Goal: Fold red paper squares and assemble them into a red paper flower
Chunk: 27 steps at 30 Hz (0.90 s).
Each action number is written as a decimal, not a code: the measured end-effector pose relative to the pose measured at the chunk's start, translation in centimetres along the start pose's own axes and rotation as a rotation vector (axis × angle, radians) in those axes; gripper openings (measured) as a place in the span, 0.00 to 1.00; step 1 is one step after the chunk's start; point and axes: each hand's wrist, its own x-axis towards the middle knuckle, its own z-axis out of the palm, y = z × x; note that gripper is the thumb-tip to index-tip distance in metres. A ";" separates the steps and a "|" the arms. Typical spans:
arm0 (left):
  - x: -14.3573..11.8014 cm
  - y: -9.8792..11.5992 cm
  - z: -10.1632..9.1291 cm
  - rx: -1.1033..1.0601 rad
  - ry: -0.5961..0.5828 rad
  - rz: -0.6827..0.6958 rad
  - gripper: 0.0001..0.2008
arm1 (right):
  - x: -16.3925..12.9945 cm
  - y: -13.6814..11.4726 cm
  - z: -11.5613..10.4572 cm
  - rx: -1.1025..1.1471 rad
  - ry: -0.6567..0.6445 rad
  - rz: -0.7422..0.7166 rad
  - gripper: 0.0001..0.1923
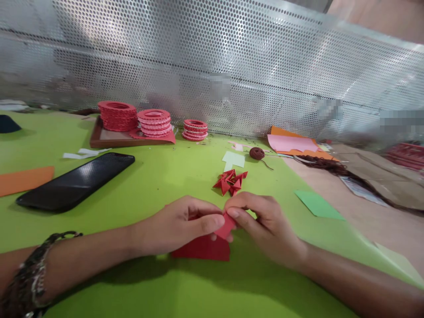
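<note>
1. Red paper (202,248) flat on the green table cover (159,176), just in front of both hands; one corner lifted and pinched, the rest lying in the shade of the wrists. Matte, plain, straight-edged.
2. Left hand (180,225) closed on that raised corner, thumb pressed along the fold; beaded bracelet (31,276) on the wrist.
3. Right hand (265,223) closed on the same corner from the other side, fingertips touching those of the left.
4. Perforated metal screen (212,57) upright along the far edge of the table.
5. Black phone (76,181) face up, well to the left of the hands.
6. Wooden tray (102,139) near the screen, holding two stacks of red paper rings (117,115); a third, lower stack (195,130) just beside the tray on the cover.
7. Orange sheet (24,179) at the left edge; pink sheet (291,143) lying on another orange one at the right.
8. Green square (318,204) to the right of the hands, apart from them.
9. Small pile of folded red pieces (231,181) just beyond the hands, pointed and creased.
10. Brown ball of thread (257,153) beyond that pile.
</note>
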 end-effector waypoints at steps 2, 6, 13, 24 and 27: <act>0.1 0.0 -0.1 -0.038 -0.003 0.000 0.10 | -0.1 0.1 0.0 -0.059 -0.001 -0.049 0.08; 0.3 -0.1 -0.3 -0.122 0.046 0.023 0.10 | -0.2 0.4 0.2 -0.234 0.002 -0.170 0.18; 0.4 0.0 -0.4 -0.292 0.107 -0.035 0.07 | -0.6 0.5 0.0 -0.414 0.076 -0.307 0.19; 0.3 -0.8 -0.6 -0.507 0.134 -0.063 0.05 | -0.2 -0.3 -1.4 -0.581 0.024 -0.426 0.09; 0.3 -0.8 -0.5 -0.508 0.155 -0.072 0.05 | -0.1 0.1 -1.3 -0.485 0.005 -0.386 0.09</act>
